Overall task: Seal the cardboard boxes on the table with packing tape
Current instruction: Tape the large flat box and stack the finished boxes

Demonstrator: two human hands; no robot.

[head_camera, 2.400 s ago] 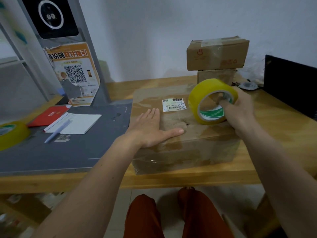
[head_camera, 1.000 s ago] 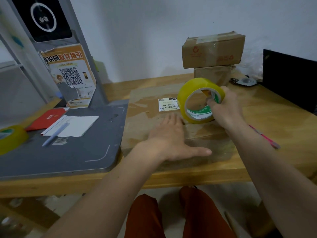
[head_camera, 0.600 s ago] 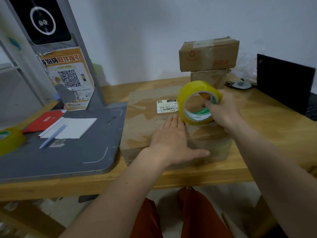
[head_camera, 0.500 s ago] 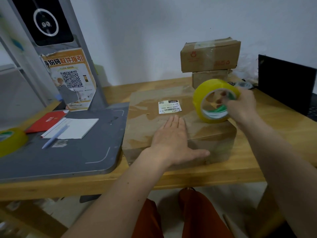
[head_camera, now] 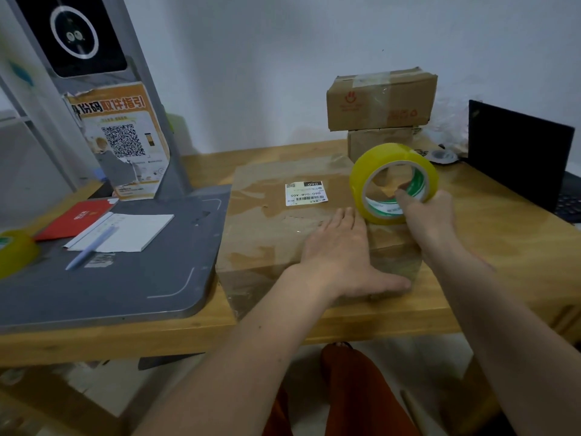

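Observation:
A large flat cardboard box (head_camera: 270, 228) with a white barcode label (head_camera: 305, 193) lies on the wooden table (head_camera: 490, 247). My left hand (head_camera: 341, 250) lies flat on the box's near right part, fingers straight, thumb along the front edge. My right hand (head_camera: 424, 212) grips a yellow roll of packing tape (head_camera: 393, 180), thumb through its core, holding it upright over the box's right end. Two smaller cardboard boxes (head_camera: 380, 102) are stacked at the back.
A grey scanner stand (head_camera: 110, 278) with a QR poster (head_camera: 122, 140) occupies the left, carrying a notepad (head_camera: 125, 231), a pen (head_camera: 91, 247) and a red booklet (head_camera: 75, 218). A second yellow tape roll (head_camera: 15, 253) sits far left. A black laptop (head_camera: 518, 152) stands right.
My right hand carried the tape roll from the box's middle toward its right end. My left hand slid right across the box top earlier and has stayed pressed flat since.

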